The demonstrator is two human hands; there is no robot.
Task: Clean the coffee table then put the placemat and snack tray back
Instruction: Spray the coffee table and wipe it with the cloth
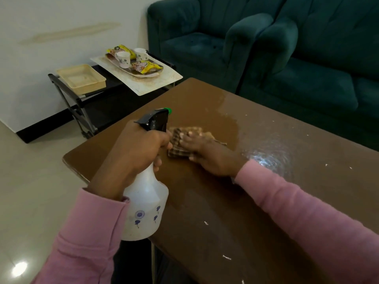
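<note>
The brown coffee table (256,201) is wet, with a damp sheen across its far half and small white flecks on it. My right hand (207,154) presses flat, fingers straight, on a folded brown checked cloth (178,142) lying on the table. My left hand (135,152) grips the neck of a white spray bottle (145,203) with a black trigger head, held above the table's left edge. On a black side rack at the back left lies the pale placemat (151,85), and on it stands the snack tray (134,73) with two cups and yellow snack packets.
A beige plastic basin (81,78) sits on the black rack (67,95) left of the placemat. Dark green sofas (287,58) stand close behind and to the right of the table. Tiled floor (30,181) lies to the left.
</note>
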